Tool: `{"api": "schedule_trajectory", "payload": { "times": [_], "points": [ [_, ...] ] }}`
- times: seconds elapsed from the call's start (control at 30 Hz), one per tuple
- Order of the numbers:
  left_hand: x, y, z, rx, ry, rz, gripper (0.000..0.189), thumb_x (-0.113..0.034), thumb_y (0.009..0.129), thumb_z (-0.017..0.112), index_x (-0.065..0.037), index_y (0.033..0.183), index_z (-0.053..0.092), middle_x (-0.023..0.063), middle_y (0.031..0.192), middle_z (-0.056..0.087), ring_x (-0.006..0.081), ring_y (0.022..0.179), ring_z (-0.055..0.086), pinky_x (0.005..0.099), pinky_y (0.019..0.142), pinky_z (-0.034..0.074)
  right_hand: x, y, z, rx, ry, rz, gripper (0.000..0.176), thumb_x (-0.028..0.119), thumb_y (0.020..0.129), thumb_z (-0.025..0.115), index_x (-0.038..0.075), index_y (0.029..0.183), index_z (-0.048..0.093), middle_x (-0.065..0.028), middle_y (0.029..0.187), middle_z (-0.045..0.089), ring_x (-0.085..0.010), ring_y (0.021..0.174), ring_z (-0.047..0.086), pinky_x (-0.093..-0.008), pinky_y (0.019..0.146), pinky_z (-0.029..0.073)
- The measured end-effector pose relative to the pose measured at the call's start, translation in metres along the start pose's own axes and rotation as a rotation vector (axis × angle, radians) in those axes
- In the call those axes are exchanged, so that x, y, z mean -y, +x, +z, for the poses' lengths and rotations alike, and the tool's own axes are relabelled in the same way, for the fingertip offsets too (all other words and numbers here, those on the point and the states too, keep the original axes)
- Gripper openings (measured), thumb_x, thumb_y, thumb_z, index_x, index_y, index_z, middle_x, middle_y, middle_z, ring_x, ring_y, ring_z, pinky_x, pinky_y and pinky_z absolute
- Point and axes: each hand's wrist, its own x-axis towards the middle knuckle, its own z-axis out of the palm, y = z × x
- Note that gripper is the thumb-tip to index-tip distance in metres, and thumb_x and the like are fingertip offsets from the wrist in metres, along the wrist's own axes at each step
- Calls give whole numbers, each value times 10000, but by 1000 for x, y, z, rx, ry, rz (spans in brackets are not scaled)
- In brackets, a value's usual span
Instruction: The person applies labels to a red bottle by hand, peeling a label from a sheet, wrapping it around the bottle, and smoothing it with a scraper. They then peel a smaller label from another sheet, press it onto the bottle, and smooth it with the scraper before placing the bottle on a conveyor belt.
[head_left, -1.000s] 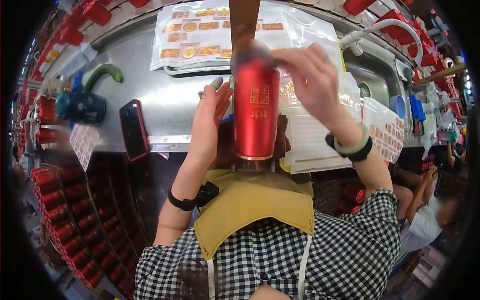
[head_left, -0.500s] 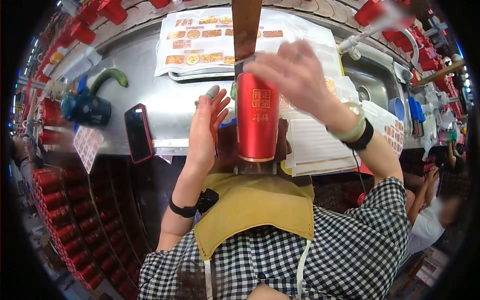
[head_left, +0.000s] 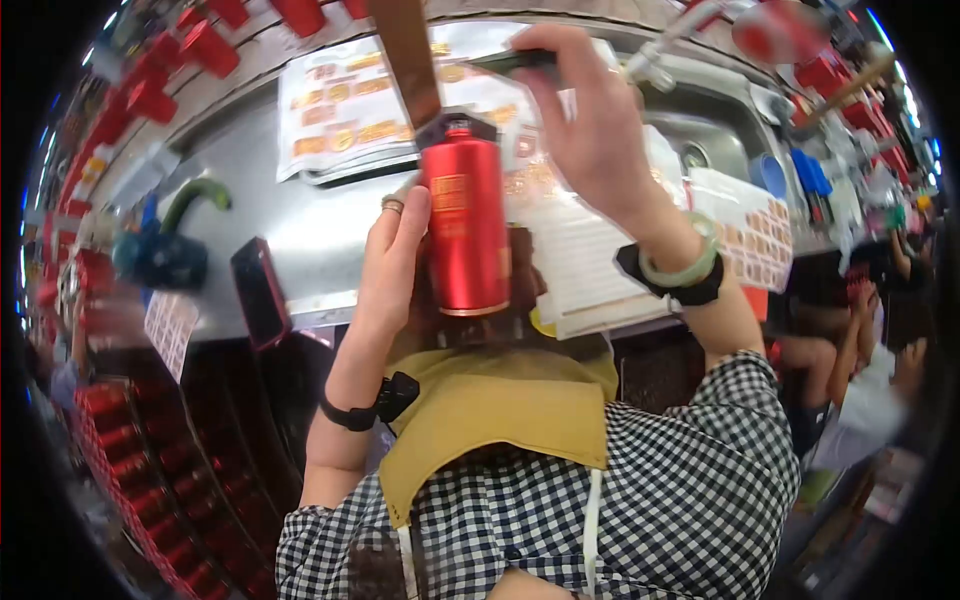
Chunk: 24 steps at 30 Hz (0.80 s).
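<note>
A shiny red canister point(head_left: 466, 225) with gold characters lies in front of my body, its narrow dark end against a block under the wooden bar. My left hand point(head_left: 395, 245) is at its left side, the thumb along the metal and the other fingers partly hidden behind it; a ring shows on one finger. Up and to the right, my right hand point(head_left: 600, 130) is curled with thumb and index finger around a dark, slim object point(head_left: 532, 62), blurred and too unclear to name. Beneath this hand lie sheets of gold stickers point(head_left: 350, 105).
A wooden bar point(head_left: 405, 60) rises behind the canister. Left are a phone point(head_left: 260, 295), a teal object point(head_left: 160, 258) and a green curved one point(head_left: 195, 200). A sink point(head_left: 715, 115) and blue cup point(head_left: 768, 176) are right. Another person point(head_left: 875, 400) sits far right.
My right hand has moved up from above the canister's end and closed around the dark object. My left hand has come against the canister. The view has shifted, and the canister appears turned slightly.
</note>
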Motion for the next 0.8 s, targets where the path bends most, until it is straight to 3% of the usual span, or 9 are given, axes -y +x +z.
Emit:
{"api": "schedule_trajectory", "payload": {
  "times": [0.07, 0.13, 0.2, 0.33, 0.47, 0.53, 0.6, 0.7, 0.8],
  "points": [
    [4, 10, 17, 62, 218, -98, 507, -295, 1065, 637, 49, 1422, 532, 170, 1332, 652, 236, 1160, 670, 368, 977, 552, 25, -17, -4, 147, 305, 337, 321, -50, 957, 524, 39, 1260, 579, -132, 1048, 651, -199, 801, 629, -341, 751, 522],
    [0, 2, 20, 112, 31, -139, 538, -208, 989, 739, 48, 1404, 513, 170, 1277, 667, 254, 1108, 699, 377, 915, 580, 36, -27, -12, 86, 206, 235, 334, 108, 920, 660, 26, 1233, 580, -133, 1054, 617, -196, 855, 599, -337, 772, 512],
    [-4, -23, 28, 184, -74, -129, 669, -267, 930, 809, 50, 1426, 490, 166, 1280, 664, 254, 1117, 695, 378, 941, 571, 52, -32, -35, 18, 407, 490, 372, 201, 870, 801, 27, 1137, 609, -136, 1006, 642, -223, 824, 617, -353, 771, 520],
    [-10, -44, 40, 359, 260, 39, 933, -275, 683, 957, 44, 1430, 497, 165, 1292, 660, 260, 1130, 690, 385, 1006, 544, 64, -58, -88, 130, 452, 688, 304, 231, 878, 823, 6, 975, 644, -166, 895, 653, -308, 847, 679, -418, 785, 541],
    [-27, -40, 98, 560, 596, 338, 975, -212, 592, 971, 34, 1423, 525, 157, 1292, 667, 255, 1150, 684, 387, 1001, 551, 86, -92, -157, -89, 47, 488, 244, 199, 907, 814, 23, 962, 655, -83, 890, 631, -201, 740, 605, -340, 709, 523],
    [-30, -48, 134, 691, 504, 328, 990, -163, 569, 976, 36, 1430, 530, 160, 1291, 673, 254, 1171, 680, 379, 1016, 548, 108, -110, -194, -23, 26, 531, 231, 177, 914, 819, 5, 997, 689, -93, 924, 626, -198, 821, 641, -328, 715, 525],
    [-24, -49, 160, 925, 543, 186, 1065, -191, 595, 1016, 55, 1482, 482, 198, 1368, 644, 260, 1265, 641, 405, 1077, 515, 122, -135, -232, 50, -91, 567, 222, 161, 910, 818, -9, 969, 690, -98, 923, 621, -204, 819, 640, -322, 720, 520],
    [7, -50, 191, 1125, 455, 446, 1279, -372, 602, 1031, 48, 1592, 340, 209, 1586, 476, 309, 1464, 477, 454, 1227, 337, 150, -168, -286, 61, -235, 805, 174, 154, 908, 756, -6, 968, 719, -152, 943, 634, -326, 853, 658, -406, 764, 521],
    [8, -41, 197, 1030, 411, 462, 972, -312, 886, 831, 14, 1629, 296, 234, 1650, 385, 386, 1507, 413, 497, 1249, 293, 162, -212, -321, -49, -523, 998, 170, 144, 918, 737, -8, 991, 718, -160, 947, 623, -339, 907, 662, -408, 802, 527]
  ]
}}
